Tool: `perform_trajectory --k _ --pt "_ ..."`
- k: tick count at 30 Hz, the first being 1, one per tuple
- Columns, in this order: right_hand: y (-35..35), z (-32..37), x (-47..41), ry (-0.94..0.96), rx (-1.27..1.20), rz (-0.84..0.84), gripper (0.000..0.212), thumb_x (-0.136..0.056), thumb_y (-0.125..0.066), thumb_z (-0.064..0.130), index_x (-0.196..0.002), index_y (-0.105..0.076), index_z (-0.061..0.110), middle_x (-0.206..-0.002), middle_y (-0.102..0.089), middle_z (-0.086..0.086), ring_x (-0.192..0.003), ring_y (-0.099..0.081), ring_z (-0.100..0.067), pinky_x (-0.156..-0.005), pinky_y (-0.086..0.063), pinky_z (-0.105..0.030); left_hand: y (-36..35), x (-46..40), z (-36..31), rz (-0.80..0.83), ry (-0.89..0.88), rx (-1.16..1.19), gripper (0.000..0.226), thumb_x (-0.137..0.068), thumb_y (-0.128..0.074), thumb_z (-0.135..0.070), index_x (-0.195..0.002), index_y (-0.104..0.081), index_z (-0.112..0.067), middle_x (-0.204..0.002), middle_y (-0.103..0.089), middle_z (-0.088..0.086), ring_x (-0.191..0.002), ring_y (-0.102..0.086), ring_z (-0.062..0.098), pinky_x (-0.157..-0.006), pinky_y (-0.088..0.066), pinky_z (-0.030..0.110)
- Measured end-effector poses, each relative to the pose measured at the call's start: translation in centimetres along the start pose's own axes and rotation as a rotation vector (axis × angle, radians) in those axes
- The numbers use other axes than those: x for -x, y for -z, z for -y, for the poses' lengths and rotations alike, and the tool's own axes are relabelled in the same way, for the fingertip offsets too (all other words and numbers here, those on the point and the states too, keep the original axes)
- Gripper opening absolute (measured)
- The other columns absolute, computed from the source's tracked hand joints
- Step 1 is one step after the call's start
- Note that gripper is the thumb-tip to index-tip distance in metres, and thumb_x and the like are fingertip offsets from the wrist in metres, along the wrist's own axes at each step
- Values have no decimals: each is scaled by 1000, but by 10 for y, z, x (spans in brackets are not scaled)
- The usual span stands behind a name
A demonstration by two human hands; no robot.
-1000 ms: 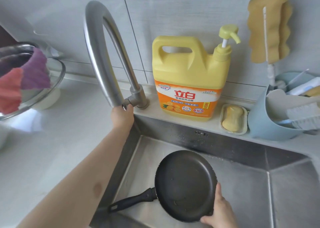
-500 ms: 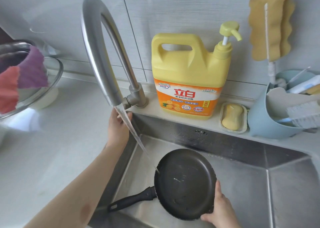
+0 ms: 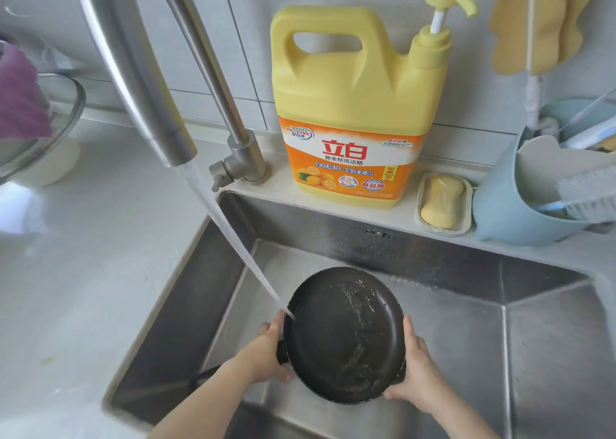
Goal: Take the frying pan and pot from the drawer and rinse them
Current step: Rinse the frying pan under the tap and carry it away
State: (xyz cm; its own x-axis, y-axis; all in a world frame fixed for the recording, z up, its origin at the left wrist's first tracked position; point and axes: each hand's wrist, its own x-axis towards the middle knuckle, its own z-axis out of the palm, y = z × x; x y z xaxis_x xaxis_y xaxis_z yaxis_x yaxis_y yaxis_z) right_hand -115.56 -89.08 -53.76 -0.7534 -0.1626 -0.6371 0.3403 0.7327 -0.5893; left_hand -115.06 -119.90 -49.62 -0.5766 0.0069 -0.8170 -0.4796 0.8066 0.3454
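Observation:
A black frying pan point(image 3: 343, 335) is held tilted over the steel sink point(image 3: 466, 338). My left hand point(image 3: 266, 352) grips its left rim near the handle joint, and my right hand point(image 3: 416, 372) grips the right rim. Water streams from the curved steel faucet point(image 3: 140, 81) onto the pan's left inner edge and runs across its bottom. The pan's handle point(image 3: 203, 377) is mostly hidden behind my left forearm. No pot is in view.
On the ledge behind the sink stand a big yellow detergent jug point(image 3: 353, 105), a soap bar in a dish point(image 3: 441, 202) and a blue holder with brushes point(image 3: 533, 198). A yellow sponge cloth point(image 3: 540, 21) hangs above. A glass bowl point(image 3: 40, 132) sits at left.
My left hand left the faucet valve and came down to grip the pan's left rim. Water now flows strongly into the pan. The view moved closer to the sink.

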Motion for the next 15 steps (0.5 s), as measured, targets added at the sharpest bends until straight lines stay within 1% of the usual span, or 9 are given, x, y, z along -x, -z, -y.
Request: perform_trajectory --k 2,3,5,6,7,9,12,13,15 --pt "0 0 0 0 -31 0 150 -54 -88 19 -146 30 37 -141 -19 6 -106 -44 -8 -79 -44 -16 -1 -2 1 1 -32 30 136 -52 -81 -29 -151 12 -37 -119 -53 1 -107 -60 21 -98 -49 39" --pt "1 0 1 6 -40 2 152 -51 -88 21 -146 29 37 -141 -20 6 -108 -45 -9 -82 -47 -19 0 -1 1 1 -41 34 134 -55 -82 -26 -151 11 -38 -111 -56 -1 -102 -61 20 -95 -50 36" --pt "4 2 2 28 -65 19 155 -44 -89 27 -148 25 38 -141 -21 5 -115 -45 -11 -91 -49 -26 8 1 -3 -18 -60 18 130 -62 -83 -23 -151 11 -38 -98 -57 -6 -99 -62 19 -92 -49 32" --pt "6 2 3 39 -84 27 157 -39 -89 31 -148 23 39 -141 -24 4 -117 -46 -13 -94 -50 -28 13 4 -7 -30 -66 -9 131 -64 -83 -27 -150 14 -40 -94 -58 -8 -100 -63 19 -93 -49 33" --pt "9 3 5 49 -103 36 157 -36 -90 33 -149 19 42 -139 -27 3 -119 -47 -14 -95 -51 -31 20 9 -11 -35 -60 -45 131 -63 -83 -32 -149 15 -42 -94 -61 -8 -101 -63 20 -94 -49 34" --pt "17 10 12 62 -146 77 154 -34 -91 32 -149 11 48 -135 -35 5 -118 -52 -14 -95 -53 -34 36 19 -18 -22 -40 -118 128 -62 -83 -40 -150 10 -42 -98 -66 -6 -101 -64 20 -94 -49 36" --pt "30 28 31 93 -292 126 132 -42 -89 12 -138 -11 58 -126 -51 -2 -97 -68 -16 -84 -58 -30 61 38 -29 -6 -55 -191 125 -61 -85 -42 -152 1 -39 -92 -64 -7 -96 -64 19 -90 -50 33" --pt "33 34 37 101 -322 140 129 -45 -88 6 -137 -13 57 -122 -55 -5 -91 -71 -18 -81 -58 -30 69 46 -33 -7 -74 -204 122 -62 -86 -41 -152 -4 -37 -92 -63 -6 -97 -63 20 -88 -49 31" --pt "38 41 48 103 -363 162 134 -50 -86 -1 -147 -7 44 -119 -59 -4 -87 -72 -18 -78 -58 -27 83 65 -43 -10 -110 -209 113 -64 -87 -39 -151 -13 -35 -107 -65 -1 -106 -61 22 -88 -46 28"
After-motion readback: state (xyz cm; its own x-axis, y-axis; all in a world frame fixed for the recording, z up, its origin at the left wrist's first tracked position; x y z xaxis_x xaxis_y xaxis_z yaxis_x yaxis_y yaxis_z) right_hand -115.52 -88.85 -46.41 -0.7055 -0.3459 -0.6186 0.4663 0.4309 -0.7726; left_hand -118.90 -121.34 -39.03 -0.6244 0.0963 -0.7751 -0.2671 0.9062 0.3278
